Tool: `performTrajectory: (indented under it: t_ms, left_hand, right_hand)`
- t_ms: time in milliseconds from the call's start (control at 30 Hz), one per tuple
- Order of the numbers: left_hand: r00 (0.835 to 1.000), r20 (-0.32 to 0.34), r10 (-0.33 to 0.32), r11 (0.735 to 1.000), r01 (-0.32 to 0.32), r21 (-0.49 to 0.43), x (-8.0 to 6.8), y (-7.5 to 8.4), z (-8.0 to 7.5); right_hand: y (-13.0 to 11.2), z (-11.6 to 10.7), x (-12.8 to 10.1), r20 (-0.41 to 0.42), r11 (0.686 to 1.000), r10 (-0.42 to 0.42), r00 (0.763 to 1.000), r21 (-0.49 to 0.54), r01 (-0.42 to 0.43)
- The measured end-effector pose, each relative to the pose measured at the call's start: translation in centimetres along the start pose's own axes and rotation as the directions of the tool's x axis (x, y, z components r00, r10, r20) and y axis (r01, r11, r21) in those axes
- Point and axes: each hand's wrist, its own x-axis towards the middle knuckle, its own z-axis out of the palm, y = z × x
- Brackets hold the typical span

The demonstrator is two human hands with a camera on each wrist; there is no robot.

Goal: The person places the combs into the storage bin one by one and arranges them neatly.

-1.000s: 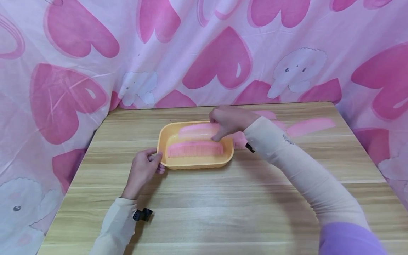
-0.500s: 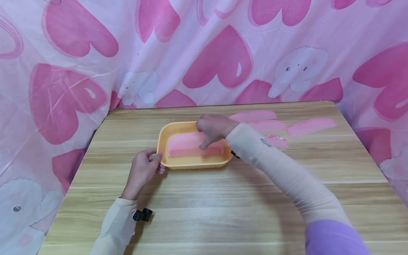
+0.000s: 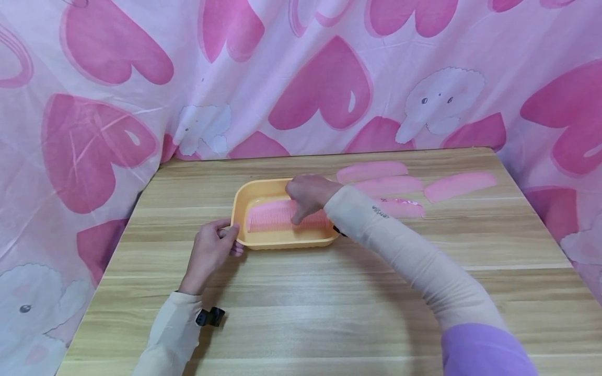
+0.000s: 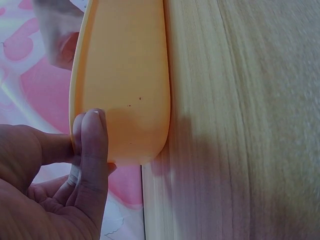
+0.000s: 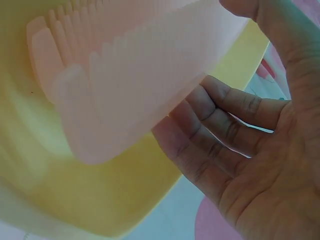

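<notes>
My left hand (image 3: 213,250) pinches the near-left rim of a yellow-orange plastic tray (image 3: 282,244); the left wrist view shows the thumb on one side of the tray wall (image 4: 125,80) and fingers on the other. Inside the tray my right hand (image 3: 310,196) holds a pink comb (image 5: 125,95) between thumb and fingers. Behind that one, the right wrist view shows more pink comb teeth and ends (image 5: 47,60) in the tray; how many lie there I cannot tell. In the head view the combs (image 3: 270,215) overlap and are partly hidden by the right hand.
To the tray's right, several pink combs lie flat on the wooden table (image 3: 291,313): a back one (image 3: 373,170), a middle one (image 3: 390,185), a near one (image 3: 404,209) with a shiny patch, and a far-right one (image 3: 460,186). A heart-patterned cloth (image 3: 324,89) hangs behind.
My right hand has moved left and slightly nearer, bringing the held comb from the tray's back side down over the comb lying inside. The left hand has stayed on the rim.
</notes>
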Motion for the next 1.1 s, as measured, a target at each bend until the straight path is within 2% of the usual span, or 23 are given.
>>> performTrajectory:
  t_ms: [467,633,833,1100]
  left_hand:
    - [1.000,0.002,-0.017,1.000,0.017,-0.002,0.0,0.0,0.1]
    - [1.000,0.003,-0.028,1.000,0.028,0.011,0.0,0.0,0.0]
    - [1.000,-0.007,-0.002,0.999,0.003,0.035,0.0,0.2,0.0]
    - [1.000,-0.001,0.001,1.000,-0.001,0.024,0.0,0.1,0.0]
  right_hand:
    - [-0.7,0.5,1.1,0.082,0.993,0.024,0.996,-0.120,-0.015]
    - [-0.9,0.6,1.3,0.100,0.992,0.016,0.995,-0.125,-0.003]
    - [-0.8,0.1,1.2,0.095,0.994,0.009,0.995,-0.110,0.001]
    - [0.4,-1.7,-0.1,0.077,0.999,0.031,0.997,-0.038,-0.028]
